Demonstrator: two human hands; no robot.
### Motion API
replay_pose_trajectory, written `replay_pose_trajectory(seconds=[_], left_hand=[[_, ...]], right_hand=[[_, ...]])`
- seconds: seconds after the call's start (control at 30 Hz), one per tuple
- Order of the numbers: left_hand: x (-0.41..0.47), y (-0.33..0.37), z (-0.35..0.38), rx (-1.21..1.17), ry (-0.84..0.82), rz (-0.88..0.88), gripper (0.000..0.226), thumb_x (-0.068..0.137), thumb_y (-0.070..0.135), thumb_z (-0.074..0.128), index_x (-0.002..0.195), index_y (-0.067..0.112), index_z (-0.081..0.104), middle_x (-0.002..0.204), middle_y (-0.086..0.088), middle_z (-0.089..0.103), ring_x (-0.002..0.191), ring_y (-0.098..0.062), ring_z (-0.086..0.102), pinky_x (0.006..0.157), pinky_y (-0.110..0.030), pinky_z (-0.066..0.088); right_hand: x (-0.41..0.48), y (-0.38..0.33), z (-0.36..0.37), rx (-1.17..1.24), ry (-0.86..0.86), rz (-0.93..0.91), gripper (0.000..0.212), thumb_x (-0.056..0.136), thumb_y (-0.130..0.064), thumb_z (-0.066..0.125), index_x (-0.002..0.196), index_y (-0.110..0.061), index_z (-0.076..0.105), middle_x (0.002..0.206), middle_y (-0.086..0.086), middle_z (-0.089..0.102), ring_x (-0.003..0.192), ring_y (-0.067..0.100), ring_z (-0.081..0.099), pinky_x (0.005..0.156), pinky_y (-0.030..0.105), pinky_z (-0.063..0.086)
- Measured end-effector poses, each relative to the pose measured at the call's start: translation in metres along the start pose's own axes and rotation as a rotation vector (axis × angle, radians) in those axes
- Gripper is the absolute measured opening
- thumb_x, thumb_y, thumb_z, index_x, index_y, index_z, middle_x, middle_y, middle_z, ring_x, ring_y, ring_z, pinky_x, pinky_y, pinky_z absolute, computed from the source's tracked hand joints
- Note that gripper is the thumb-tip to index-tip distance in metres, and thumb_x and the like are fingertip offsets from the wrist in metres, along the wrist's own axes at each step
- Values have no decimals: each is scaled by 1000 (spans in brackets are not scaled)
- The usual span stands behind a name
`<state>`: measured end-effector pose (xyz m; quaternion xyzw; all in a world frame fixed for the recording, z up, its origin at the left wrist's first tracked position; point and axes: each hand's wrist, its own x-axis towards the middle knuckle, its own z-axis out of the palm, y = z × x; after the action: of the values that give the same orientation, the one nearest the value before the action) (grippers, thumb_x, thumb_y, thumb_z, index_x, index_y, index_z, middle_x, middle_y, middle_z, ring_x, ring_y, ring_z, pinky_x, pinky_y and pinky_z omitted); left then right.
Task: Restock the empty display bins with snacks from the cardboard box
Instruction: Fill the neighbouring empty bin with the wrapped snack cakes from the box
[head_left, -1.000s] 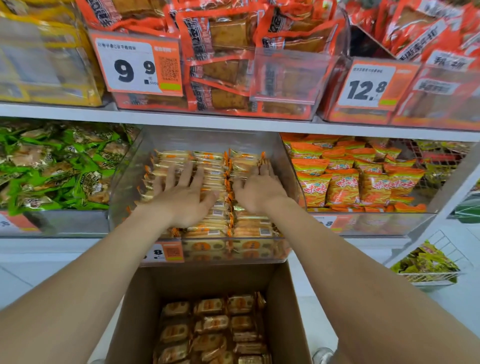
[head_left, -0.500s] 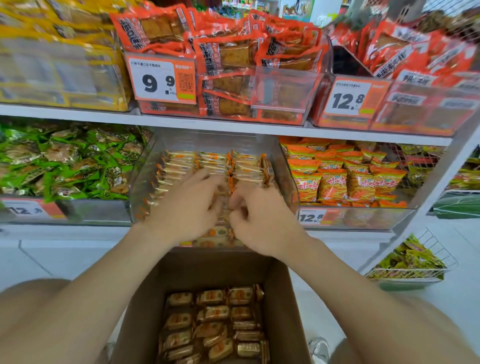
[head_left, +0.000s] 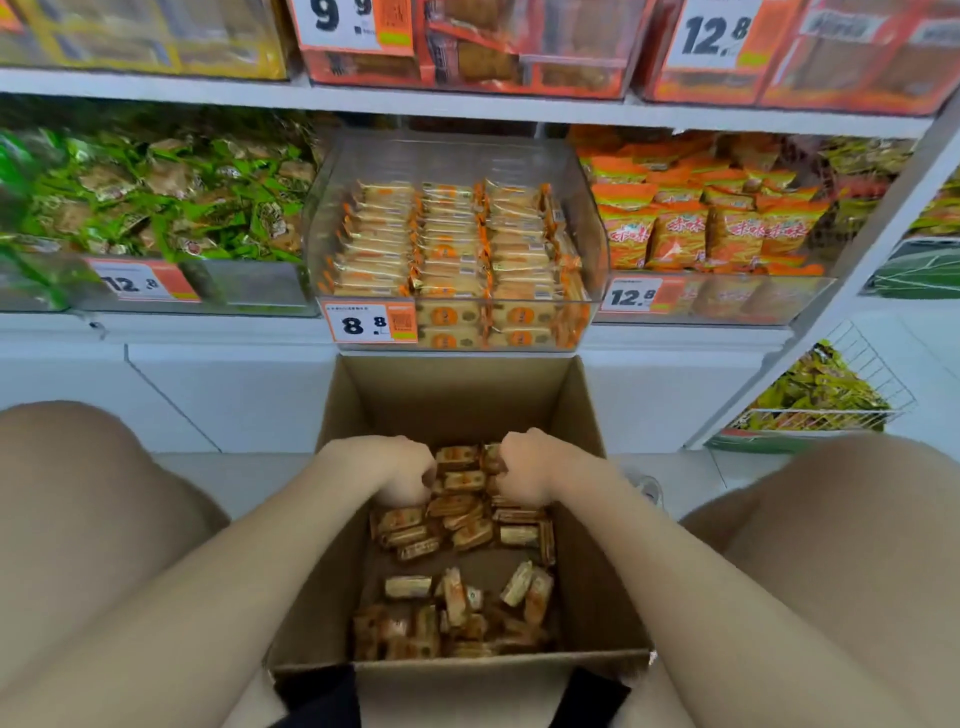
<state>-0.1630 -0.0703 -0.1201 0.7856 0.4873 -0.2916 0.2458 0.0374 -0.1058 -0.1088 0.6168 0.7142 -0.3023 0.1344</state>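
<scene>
Both hands are down inside the cardboard box (head_left: 457, 395) at lower centre of the frame. The left hand (head_left: 402, 475) has its fingers curled tight around the snack packets (head_left: 462, 519) at the far end of the pile. The right hand (head_left: 524, 470), just beside it, is likewise closed in a fist-like grip on packets, and a few packets lie between the two hands.

The packets are small, flat rectangles in glossy, crinkled film, golden-tan with orange ends. They lie jumbled and loose, and bare brown cardboard shows between two clumps. The box is plain matte corrugated board, open at the top.

Above it, at centre frame, a clear hard-plastic display bin (head_left: 467, 150) with rounded corners sits on the white shelf (head_left: 208, 332). It holds the same packets packed on edge in three neat rows. Its orange-and-white price label (head_left: 371, 325) reads "8.8".

The bin at left holds shiny green wrappers (head_left: 156, 208), and the one at right holds orange pillow bags (head_left: 701, 228) printed with red characters. Both of these bins are tagged "12.8". On the upper shelf, tags read "9.9" and "12.8". A white wire basket (head_left: 878, 364) with yellow packs sits at the right edge.
</scene>
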Motion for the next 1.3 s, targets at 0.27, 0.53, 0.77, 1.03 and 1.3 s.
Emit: replay_pose_trajectory(seconds=[0.27,0.53,0.77,1.03,1.3], left_hand=[[89,-22,57,-315,170,-129,55,106,39,48,155,15,46,154,-12,48,139,-34,49,113,-47,46],[188,-59,107,-547,123,-352,78,105,32,57,168,21,11,176,-10,-4,160,-39,7,129,-51,19],[243,-82,128,-524,85,-317,87,102,36,61,168,23,6,175,-8,3,161,-37,-2,130,-53,10],[249,-57,148,-582,-6,-190,84,97,33,59,163,47,9,173,0,4,157,-44,3,128,-57,14],[211,-35,176,-545,-9,-100,98,87,40,83,164,29,25,172,-3,21,154,-30,31,124,-44,34]], right_hand=[[80,33,100,264,-110,269,60,101,-26,57,155,-10,36,150,17,49,135,37,52,108,43,49],[171,65,135,173,214,380,101,94,-40,72,165,-11,5,170,22,7,158,42,9,128,49,22],[216,90,158,272,174,323,110,83,-29,83,163,-18,8,164,17,3,156,44,10,129,51,18],[228,94,162,334,-43,323,102,86,-35,76,166,-30,12,171,6,8,153,44,8,126,52,20],[204,88,171,142,-117,183,71,92,-32,71,155,-34,38,160,8,36,148,38,32,122,54,27]])
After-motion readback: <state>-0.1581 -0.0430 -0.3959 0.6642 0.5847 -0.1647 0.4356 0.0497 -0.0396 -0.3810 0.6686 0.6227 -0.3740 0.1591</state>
